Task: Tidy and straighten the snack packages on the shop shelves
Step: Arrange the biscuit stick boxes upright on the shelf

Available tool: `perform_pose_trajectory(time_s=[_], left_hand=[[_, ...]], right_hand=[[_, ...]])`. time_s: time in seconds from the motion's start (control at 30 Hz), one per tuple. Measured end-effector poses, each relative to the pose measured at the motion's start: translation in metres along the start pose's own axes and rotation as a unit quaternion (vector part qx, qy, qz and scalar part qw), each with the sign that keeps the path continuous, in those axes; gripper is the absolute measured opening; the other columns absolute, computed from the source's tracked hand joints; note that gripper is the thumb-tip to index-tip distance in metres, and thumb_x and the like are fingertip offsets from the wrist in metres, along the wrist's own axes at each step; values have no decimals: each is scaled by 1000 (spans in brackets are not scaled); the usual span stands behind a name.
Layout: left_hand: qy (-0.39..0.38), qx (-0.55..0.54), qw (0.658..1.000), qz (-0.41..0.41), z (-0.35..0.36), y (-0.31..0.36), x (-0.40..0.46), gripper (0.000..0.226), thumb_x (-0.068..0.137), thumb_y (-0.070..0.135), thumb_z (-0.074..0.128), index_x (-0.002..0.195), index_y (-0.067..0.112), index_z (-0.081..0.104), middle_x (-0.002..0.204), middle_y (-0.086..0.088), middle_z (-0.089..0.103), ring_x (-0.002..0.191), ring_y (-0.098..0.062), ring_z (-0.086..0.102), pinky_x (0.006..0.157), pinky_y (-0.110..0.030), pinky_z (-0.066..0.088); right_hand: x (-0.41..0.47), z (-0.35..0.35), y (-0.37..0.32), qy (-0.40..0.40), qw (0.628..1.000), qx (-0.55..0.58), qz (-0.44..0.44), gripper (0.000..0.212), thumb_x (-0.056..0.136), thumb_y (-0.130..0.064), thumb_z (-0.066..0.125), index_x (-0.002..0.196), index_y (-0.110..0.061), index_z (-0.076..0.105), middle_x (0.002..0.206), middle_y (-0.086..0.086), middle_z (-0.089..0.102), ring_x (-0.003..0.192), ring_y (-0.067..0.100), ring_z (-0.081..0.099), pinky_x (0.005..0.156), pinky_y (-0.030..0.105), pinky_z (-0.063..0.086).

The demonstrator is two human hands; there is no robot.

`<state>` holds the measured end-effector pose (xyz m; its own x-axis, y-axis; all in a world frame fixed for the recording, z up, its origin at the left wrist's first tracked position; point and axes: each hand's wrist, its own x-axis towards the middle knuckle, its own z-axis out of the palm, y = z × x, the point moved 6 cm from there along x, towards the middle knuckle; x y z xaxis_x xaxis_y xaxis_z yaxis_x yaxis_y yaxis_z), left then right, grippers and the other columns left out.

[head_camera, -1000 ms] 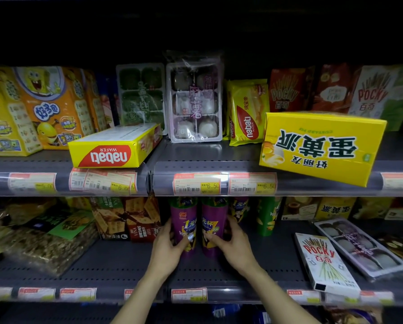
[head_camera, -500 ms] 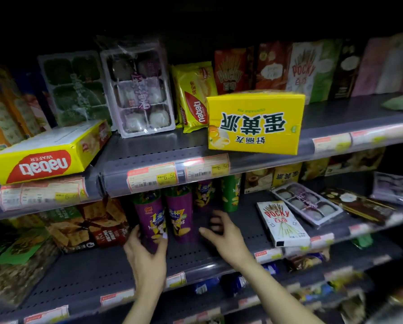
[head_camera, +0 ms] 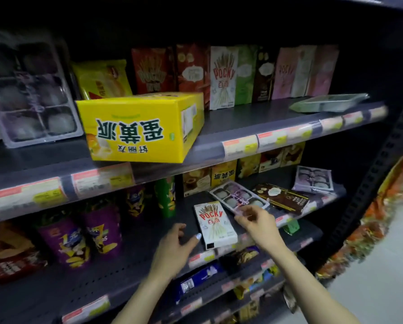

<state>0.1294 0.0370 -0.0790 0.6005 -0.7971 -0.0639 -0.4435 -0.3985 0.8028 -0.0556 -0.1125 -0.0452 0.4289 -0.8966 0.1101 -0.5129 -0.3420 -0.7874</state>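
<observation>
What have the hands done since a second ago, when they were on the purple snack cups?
Both hands let go of the purple cups and moved right: the left hand now hovers by the white Pocky box, the right hand reaches the clear mochi tray. The cups stand as before, and the yellow box is unmoved.

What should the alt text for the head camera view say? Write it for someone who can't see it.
Two bare hands reach toward a white Pocky box lying flat on a middle shop shelf: the left hand open beside it, the right hand at a clear tray of mochi next to it. Above, a large yellow box sits upside down, askew, on the upper shelf.
</observation>
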Motion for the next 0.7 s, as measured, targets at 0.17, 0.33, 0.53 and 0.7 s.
perform_pose_trajectory(time_s=[0.17, 0.33, 0.53, 0.7], left_hand=[[31, -34, 998, -50, 45, 24, 41, 47, 77, 44, 71, 115, 21, 57, 113, 1, 67, 100, -19, 63, 85, -33, 51], [48, -28, 994, -97, 68, 33, 55, 60, 73, 36, 77, 123, 15, 50, 112, -2, 68, 100, -21, 63, 71, -26, 45], [92, -46, 985, -136, 65, 37, 48, 77, 70, 24, 82, 133, 10, 38, 113, -8, 66, 91, -22, 59, 69, -25, 41], [98, -90, 973, -191, 62, 27, 49, 102, 63, 24, 88, 143, 8, 26, 109, -7, 65, 95, -22, 60, 82, -31, 49]], right_hand=[[58, -39, 50, -20, 995, -95, 5, 51, 81, -30, 72, 123, -5, 58, 119, 16, 64, 112, 30, 58, 83, 29, 42], [97, -33, 77, -119, 984, -132, -10, 62, 76, -51, 70, 119, -8, 59, 116, 12, 64, 111, 31, 58, 86, 35, 46], [116, -55, 77, -8, 986, -159, -58, 42, 84, -42, 63, 114, -13, 64, 111, 13, 65, 107, 33, 55, 83, 34, 44], [133, -84, 113, -18, 954, -293, 62, 55, 87, -51, 52, 126, -12, 53, 128, 18, 54, 121, 37, 45, 97, 44, 39]])
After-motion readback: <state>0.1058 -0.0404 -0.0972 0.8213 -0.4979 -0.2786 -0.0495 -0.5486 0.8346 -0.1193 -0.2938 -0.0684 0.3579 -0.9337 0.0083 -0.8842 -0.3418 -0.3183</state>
